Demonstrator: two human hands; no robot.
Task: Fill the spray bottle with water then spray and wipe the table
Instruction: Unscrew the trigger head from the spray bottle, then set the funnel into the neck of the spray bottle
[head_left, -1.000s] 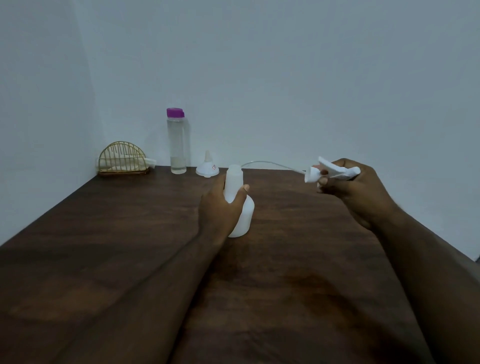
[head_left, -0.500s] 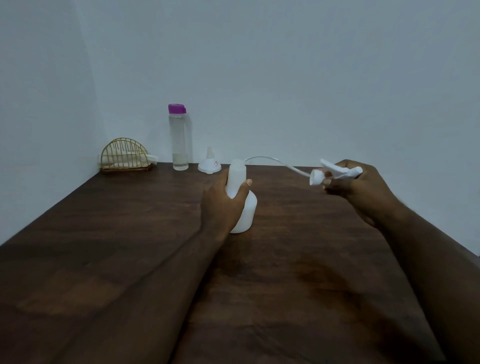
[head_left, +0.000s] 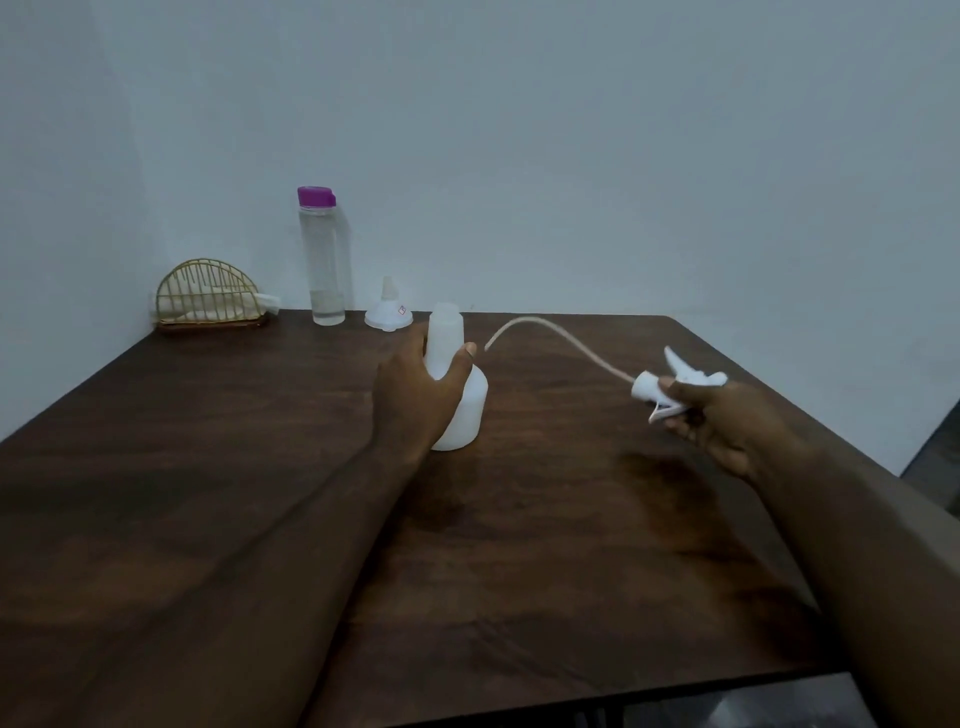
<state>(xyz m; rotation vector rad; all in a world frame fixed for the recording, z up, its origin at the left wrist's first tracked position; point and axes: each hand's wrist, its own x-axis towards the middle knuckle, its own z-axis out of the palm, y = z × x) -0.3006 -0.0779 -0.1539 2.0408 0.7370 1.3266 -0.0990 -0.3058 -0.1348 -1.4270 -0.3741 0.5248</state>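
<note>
- Head view: a dark wooden table fills the lower frame, with a pale wall behind it
- The white spray bottle stands upright near the table's centre, its neck uncapped
- The left hand wraps its fingers and thumb round the bottle's neck and shoulder, gripping it from the 8 o'clock side
- At 3 o'clock from the bottle, well apart, the right hand pinches the white trigger head above the table
- The dip tube arcs from the trigger head towards 10 o'clock, its free end hanging just beside the bottle's neck, not inside it
- The two hands are apart, each clamped on its own piece
- At 11 o'clock from the bottle, along the far edge, a clear water bottle with a purple cap stands upright, holding clear liquid
- Between it and the spray bottle sits a white funnel, spout up
- At the far left corner, a gold wire holder holds pale cloth or paper
</note>
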